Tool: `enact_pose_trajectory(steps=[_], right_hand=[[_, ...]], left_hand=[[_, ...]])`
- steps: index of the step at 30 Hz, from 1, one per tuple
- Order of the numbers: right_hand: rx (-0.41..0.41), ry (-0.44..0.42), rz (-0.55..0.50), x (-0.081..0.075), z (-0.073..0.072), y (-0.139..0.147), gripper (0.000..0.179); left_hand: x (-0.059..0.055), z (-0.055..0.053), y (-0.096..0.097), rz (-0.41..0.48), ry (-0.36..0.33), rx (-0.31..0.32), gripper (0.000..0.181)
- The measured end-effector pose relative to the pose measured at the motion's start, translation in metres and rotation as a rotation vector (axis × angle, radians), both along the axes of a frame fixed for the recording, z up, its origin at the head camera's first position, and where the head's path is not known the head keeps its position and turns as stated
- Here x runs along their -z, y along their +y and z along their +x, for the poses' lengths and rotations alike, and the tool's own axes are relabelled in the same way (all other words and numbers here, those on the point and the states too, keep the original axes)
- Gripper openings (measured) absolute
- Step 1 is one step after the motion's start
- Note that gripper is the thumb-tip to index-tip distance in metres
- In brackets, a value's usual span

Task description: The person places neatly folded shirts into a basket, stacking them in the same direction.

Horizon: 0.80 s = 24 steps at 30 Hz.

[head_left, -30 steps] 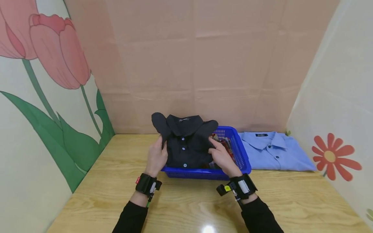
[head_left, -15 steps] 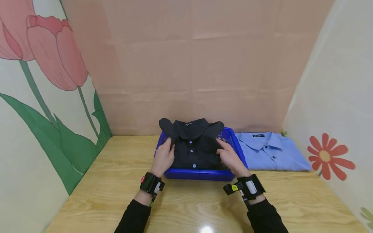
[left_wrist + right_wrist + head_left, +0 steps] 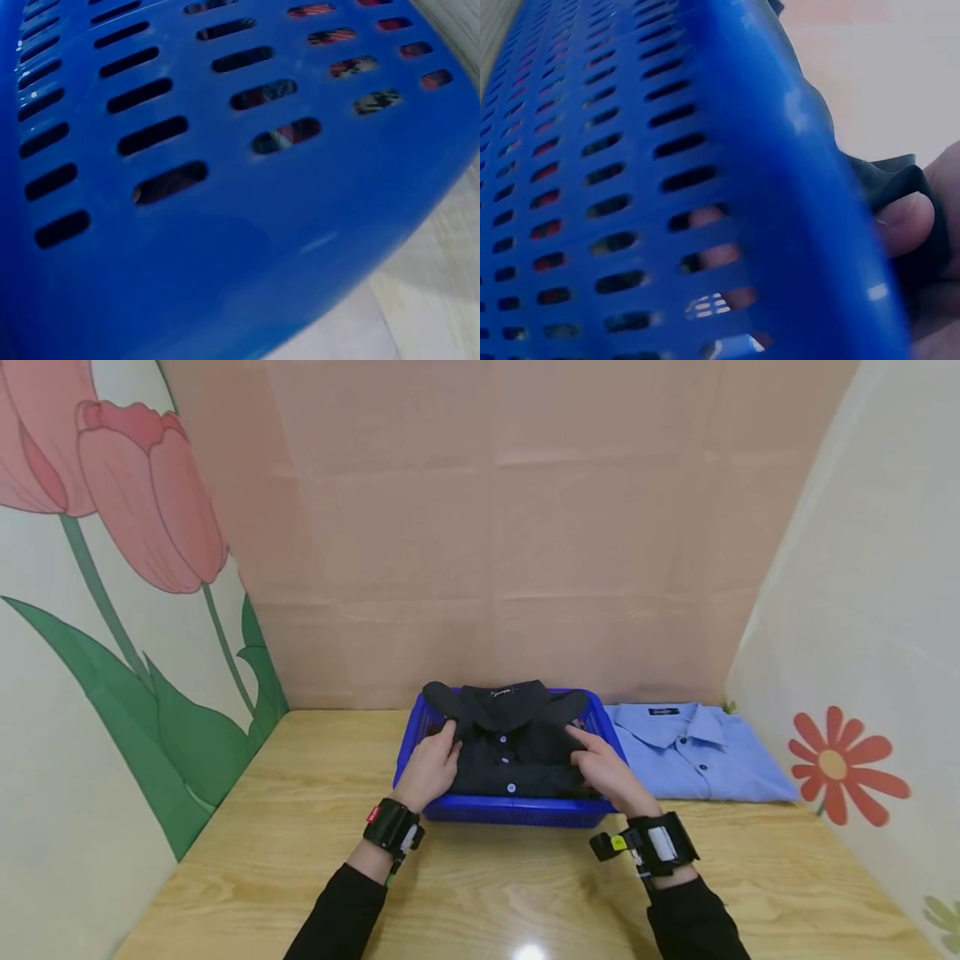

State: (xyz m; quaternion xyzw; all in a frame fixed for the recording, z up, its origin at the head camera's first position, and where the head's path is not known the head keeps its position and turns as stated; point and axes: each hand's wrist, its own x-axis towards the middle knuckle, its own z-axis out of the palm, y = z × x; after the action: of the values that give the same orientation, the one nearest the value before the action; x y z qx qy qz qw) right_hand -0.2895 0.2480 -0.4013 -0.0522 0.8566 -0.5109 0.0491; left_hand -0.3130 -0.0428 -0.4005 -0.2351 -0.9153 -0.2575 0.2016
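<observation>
A folded black shirt with a collar and pale buttons lies in the blue plastic basket, over other cloth. My left hand grips the shirt's left side, thumb on top, just inside the basket's left rim. At the opposite side my right hand holds the shirt's edge. In the right wrist view, a thumb presses dark cloth beyond the rim, and fingers show through the slots. The left wrist view is filled by the basket's slotted wall, with patterned cloth behind it; the left hand is mostly hidden there.
To the right of the basket, a folded light blue shirt lies flat on the wooden table. A brown paper-like backdrop rises behind, with flower-printed panels at the left and right.
Both hands have lowered the black shirt into the basket and shifted it slightly right. The shirt now covers most of the patterned cloth seen earlier.
</observation>
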Motion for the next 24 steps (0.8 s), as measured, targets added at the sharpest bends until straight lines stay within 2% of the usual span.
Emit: enact_pose_trajectory(steps=[5,11,14,18,21,24], right_hand=[[-0.004,-0.014,0.022,0.0021,-0.0002,0.0015,0.062],[0.019,-0.021,0.06,0.004,-0.0016,0.005,0.062],[0.028,-0.012,0.105,0.0042,-0.0019,0.0047,0.062],[0.035,0.006,0.194,0.0032,-0.001,0.0035,0.063],[0.024,0.054,0.312,0.0002,0.0013,0.0039,0.065],[0.025,0.113,0.391,-0.0034,0.003,0.0033,0.07]], left_hand=[[0.0008,-0.0008,-0.0004,-0.039,-0.037,-0.001,0.012],[-0.0002,-0.0058,0.0012,-0.087,-0.122,-0.003,0.013],[-0.0007,-0.0075,0.0013,-0.103,-0.175,-0.029,0.017],[-0.0015,-0.0077,-0.0008,-0.114,-0.266,-0.093,0.027],[-0.0039,-0.0073,-0.001,-0.103,-0.318,-0.166,0.044],[-0.0067,-0.0057,-0.0016,-0.072,-0.307,-0.243,0.067]])
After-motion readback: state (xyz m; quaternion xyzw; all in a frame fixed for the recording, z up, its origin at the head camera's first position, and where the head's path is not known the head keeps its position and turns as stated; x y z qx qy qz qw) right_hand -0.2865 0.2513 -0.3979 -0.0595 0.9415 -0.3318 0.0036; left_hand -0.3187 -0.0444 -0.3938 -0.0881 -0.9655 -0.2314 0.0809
